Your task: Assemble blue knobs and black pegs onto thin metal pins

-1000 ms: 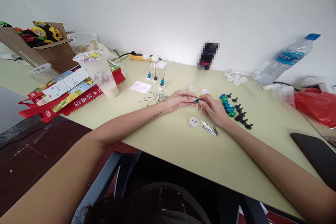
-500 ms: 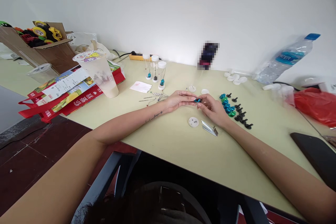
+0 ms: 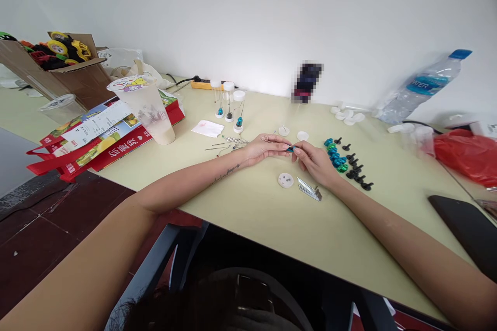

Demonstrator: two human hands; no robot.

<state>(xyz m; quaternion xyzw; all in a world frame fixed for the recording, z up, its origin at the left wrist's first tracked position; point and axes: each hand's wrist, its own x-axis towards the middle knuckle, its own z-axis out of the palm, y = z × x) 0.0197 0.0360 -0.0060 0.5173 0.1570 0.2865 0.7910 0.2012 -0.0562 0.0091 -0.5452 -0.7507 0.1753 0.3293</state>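
Observation:
Over the middle of the table, my left hand (image 3: pixel 267 147) and my right hand (image 3: pixel 312 161) meet at the fingertips. Pinched between them is a small blue part (image 3: pixel 290 149), mostly covered by the fingers. Just below lies a round white cap (image 3: pixel 286 180) with several small dark pieces in it. Beside it is a row of thin metal rods (image 3: pixel 309 189). To the right of my right hand are blue and green shiny parts (image 3: pixel 337 157) and black stemmed parts (image 3: pixel 355 168). Loose thin pins (image 3: pixel 233 140) lie left of my left hand.
Capped clear tubes (image 3: pixel 238 111) stand at the back. A drink cup (image 3: pixel 149 111) rises beside a red bag (image 3: pixel 112 152) on the left, near a cardboard box (image 3: pixel 83 80). At right are a water bottle (image 3: pixel 423 85), white discs (image 3: pixel 348 117) and a black phone (image 3: pixel 466 230).
My right fingers have shifted slightly around the small blue part, and less of it shows now. My left hand and the things on the table stay in place.

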